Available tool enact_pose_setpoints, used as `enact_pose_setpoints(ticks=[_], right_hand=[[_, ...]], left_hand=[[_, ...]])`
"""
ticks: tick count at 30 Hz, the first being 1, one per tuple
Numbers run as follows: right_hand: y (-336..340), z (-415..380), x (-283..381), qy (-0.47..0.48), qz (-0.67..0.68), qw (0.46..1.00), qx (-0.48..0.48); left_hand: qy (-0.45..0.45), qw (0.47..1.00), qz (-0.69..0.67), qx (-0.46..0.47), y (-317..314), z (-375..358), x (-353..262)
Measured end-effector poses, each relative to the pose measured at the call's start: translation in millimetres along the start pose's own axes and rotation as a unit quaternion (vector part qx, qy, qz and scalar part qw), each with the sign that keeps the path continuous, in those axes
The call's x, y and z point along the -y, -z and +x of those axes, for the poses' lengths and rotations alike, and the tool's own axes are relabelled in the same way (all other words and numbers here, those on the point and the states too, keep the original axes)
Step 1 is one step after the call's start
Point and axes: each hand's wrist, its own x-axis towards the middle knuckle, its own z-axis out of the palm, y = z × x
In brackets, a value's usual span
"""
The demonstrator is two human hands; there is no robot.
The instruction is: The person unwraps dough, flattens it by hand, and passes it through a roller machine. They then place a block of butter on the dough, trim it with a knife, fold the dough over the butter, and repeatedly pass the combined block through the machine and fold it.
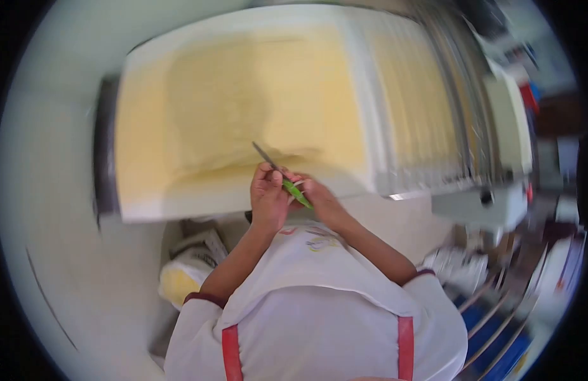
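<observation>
A small knife (296, 192) with a bright green handle and a dark, narrow blade is held in front of my apron, its blade tip pointing up and to the left. My left hand (268, 195) is closed around it where blade and handle meet. On the other side, my right hand (320, 202) has its fingers curled at the handle; they are slightly blurred and partly hidden. Just beyond the blade lies a wide, pale yellow sheet (307, 95), which looks like dough, on a white belt (160, 213).
To the right, metal bars (449, 82) cross the machine that carries the belt. A grey housing (481, 206) juts out below them. A bag with something yellow (180, 286) is low on the left. A rack with rods (497, 327) stands at lower right.
</observation>
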Motion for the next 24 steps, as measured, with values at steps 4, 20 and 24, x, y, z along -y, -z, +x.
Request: enact_pose_setpoints(ticks=[4,20,24], right_hand=[[98,-58,-58,-0.034,-0.080,0.994,-0.062],[395,-62,-239,-0.015,-0.193,0.764,-0.615],[354,-109,-184,-0.230,-0.377,0.810,-0.386]], left_hand=[[0.021,0.935,0.309,0.170,-20,13,31],[-0.044,0.716,0.635,-0.286,189,129,-180],[-0.022,0.811,0.533,-0.240,205,106,-190]])
